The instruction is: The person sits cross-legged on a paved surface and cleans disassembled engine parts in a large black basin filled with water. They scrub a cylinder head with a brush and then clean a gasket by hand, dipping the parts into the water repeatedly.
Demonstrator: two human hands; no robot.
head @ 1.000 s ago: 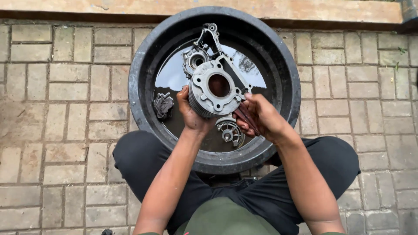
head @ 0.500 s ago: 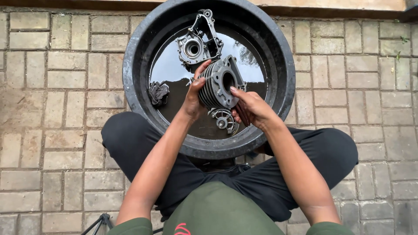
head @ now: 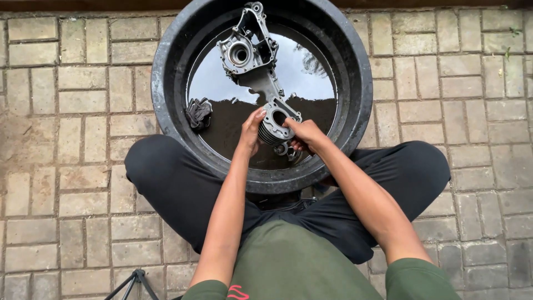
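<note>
A finned grey metal engine cylinder (head: 276,124) with a round bore is held between both hands, low over the dark liquid in a black round tub (head: 172,105). My left hand (head: 251,132) grips its left side. My right hand (head: 302,133) grips its right side. A larger grey engine casing (head: 248,51) lies in the liquid at the tub's far side. A small metal part (head: 287,150) shows just under my right hand.
A dark crumpled rag (head: 198,113) sits at the tub's left inside wall. The tub stands on brick paving (head: 66,111) between my crossed legs (head: 166,183). A black tripod leg (head: 130,282) shows at the bottom left.
The cylinder has been lowered from chest height toward the liquid and tilted. Both hands stayed on it, and the view pulled back.
</note>
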